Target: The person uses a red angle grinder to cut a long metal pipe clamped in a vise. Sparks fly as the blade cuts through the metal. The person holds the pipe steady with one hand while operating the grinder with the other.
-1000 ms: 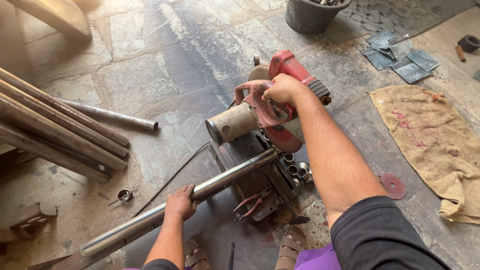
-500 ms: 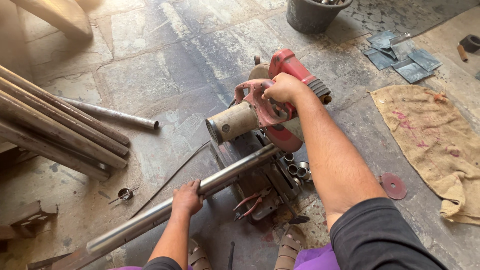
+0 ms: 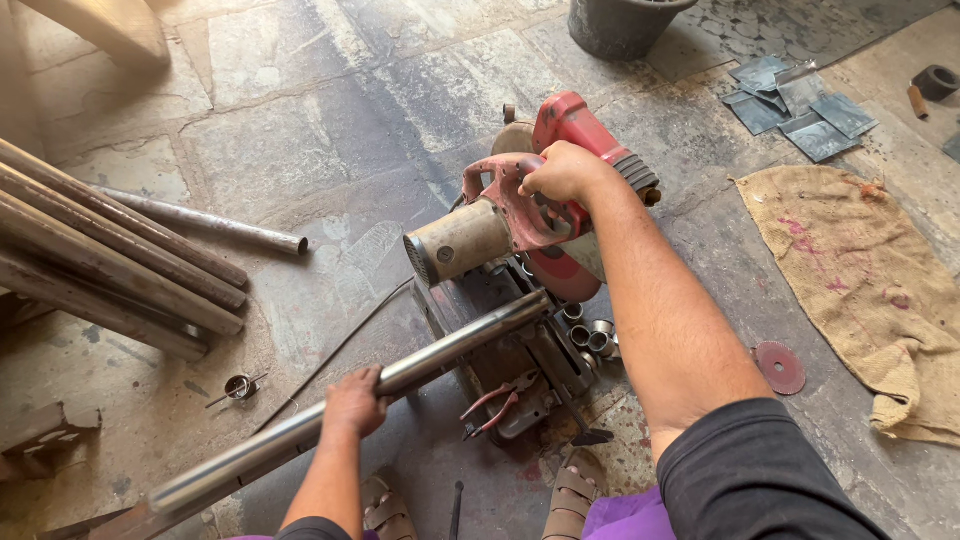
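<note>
Now left hand [image 3: 355, 402] gripping pipe [image 3: 400, 375], right hand [image 3: 565, 172] on saw [image 3: 530, 215]

Grey stone-slab floor [image 3: 300, 150], stained and dusty — burlap sack [image 3: 860, 280] at right, dark bucket [image 3: 625, 25] far, daylight falling evenly.

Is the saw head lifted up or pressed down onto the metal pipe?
Lifted. The red chop saw sits above the pipe, its blade clear of it; the right hand holds its handle.

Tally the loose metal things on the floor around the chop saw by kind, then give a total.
Long pipes stacked at left: 5
Short cut rings by the saw: 4
Red cutting disc: 1
Total: 10
</note>
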